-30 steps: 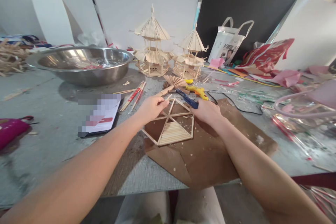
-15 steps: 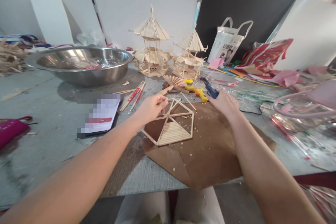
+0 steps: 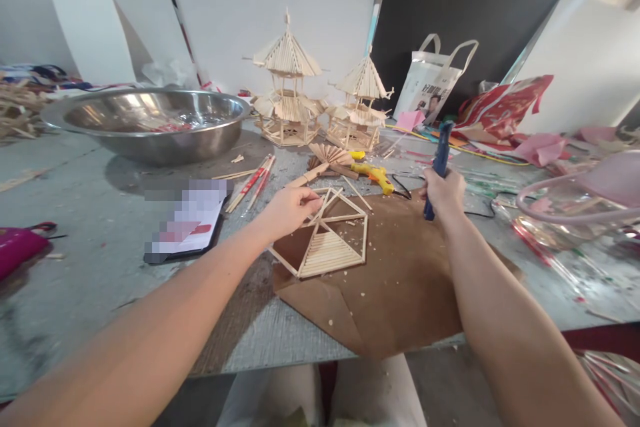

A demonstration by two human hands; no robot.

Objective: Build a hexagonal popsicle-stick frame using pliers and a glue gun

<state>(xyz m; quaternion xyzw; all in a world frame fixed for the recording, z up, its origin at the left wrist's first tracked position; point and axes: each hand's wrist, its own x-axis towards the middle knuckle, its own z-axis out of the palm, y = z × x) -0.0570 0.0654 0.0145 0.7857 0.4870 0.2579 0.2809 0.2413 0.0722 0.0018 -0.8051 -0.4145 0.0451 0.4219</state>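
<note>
A flat hexagonal frame of thin wooden sticks (image 3: 325, 240) lies on brown paper (image 3: 395, 293). One of its wedges is filled with sticks. My left hand (image 3: 287, 208) is closed in a pinch on a stick at the frame's far left edge. My right hand (image 3: 444, 192) is wrapped round a blue-handled tool (image 3: 440, 163), held upright over the paper's far right corner. A yellow glue gun (image 3: 375, 175) lies just beyond the frame, between my hands.
Two finished stick pagodas (image 3: 287, 83) (image 3: 361, 100) stand at the back. A large steel bowl (image 3: 145, 121) sits back left, and a tablet (image 3: 187, 220) lies left of the frame. Wrapped chopsticks (image 3: 253, 183), bags and plastic clutter fill the right side.
My right hand moved from the frame's right side out to the right and turned the blue tool upright. My left hand stayed at the frame.
</note>
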